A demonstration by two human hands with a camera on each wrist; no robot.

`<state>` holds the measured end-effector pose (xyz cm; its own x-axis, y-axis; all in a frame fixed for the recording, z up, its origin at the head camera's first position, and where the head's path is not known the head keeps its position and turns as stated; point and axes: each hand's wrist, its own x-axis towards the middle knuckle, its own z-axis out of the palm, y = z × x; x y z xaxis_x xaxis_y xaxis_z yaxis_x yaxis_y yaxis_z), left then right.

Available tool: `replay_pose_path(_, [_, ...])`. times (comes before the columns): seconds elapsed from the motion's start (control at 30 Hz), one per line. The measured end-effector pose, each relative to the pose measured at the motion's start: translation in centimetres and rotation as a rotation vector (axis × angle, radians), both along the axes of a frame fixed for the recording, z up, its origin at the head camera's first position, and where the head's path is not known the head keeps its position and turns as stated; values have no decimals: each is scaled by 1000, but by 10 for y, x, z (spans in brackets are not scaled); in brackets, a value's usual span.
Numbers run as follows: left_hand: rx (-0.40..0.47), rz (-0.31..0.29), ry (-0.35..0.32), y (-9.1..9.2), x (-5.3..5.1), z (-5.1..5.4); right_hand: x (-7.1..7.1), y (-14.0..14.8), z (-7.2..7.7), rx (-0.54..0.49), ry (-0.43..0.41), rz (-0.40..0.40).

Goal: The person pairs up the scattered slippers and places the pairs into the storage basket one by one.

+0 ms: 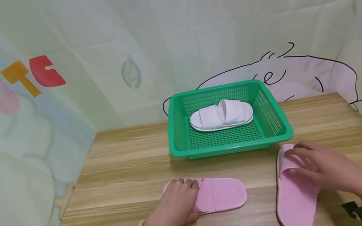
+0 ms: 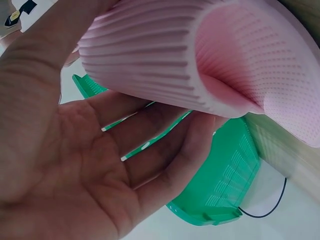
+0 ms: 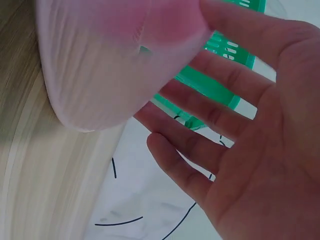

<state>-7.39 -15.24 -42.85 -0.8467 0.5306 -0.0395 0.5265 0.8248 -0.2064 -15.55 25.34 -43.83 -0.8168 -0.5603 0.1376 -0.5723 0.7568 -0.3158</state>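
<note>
My left hand point(image 1: 174, 205) grips a pink slipper point(image 1: 227, 193) lying sideways on the table, its fingers over the strap end. The left wrist view shows the ribbed strap point(image 2: 140, 55) close up, with the fingers point(image 2: 170, 180) reaching past its edge. On the right, my right hand point(image 1: 326, 167) holds a second pink slipper point(image 1: 296, 204) at its strap, thumb on one side and fingers on the other. That slipper points towards the basket and looks slightly tilted. In the right wrist view its front point(image 3: 95, 90) hides some fingertips.
Behind the pink slippers stands a green plastic basket point(image 1: 231, 147) with a pair of white slippers point(image 1: 211, 119) inside. The wooden table point(image 1: 128, 151) ends at a printed cloth backdrop point(image 1: 96, 63) at the back and left.
</note>
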Motion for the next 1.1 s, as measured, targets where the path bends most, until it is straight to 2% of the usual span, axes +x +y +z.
replay_pose_path(0.2, [3, 1, 0, 0, -1, -1, 0, 0, 3, 50, -79, -134])
replay_pose_path(0.43, [6, -2, 4, -1, -1, -2, -3, 0, -5, 95, -86, -160])
replay_pose_path(0.7, [8, 0, -11, -1, -2, -2, 0, 1, -3, 122, -103, -184])
replay_pose_path(0.8, [8, -2, -8, 0, -2, -2, 4, 5, 0, 105, -80, -158])
replay_pose_path(0.93, [11, 1, -9, -1, -2, -2, 10, 11, 2, 64, -61, -68])
replay_pose_path(1.1, [13, 5, 0, -1, -2, -3, 14, 14, -1, 78, -154, -17])
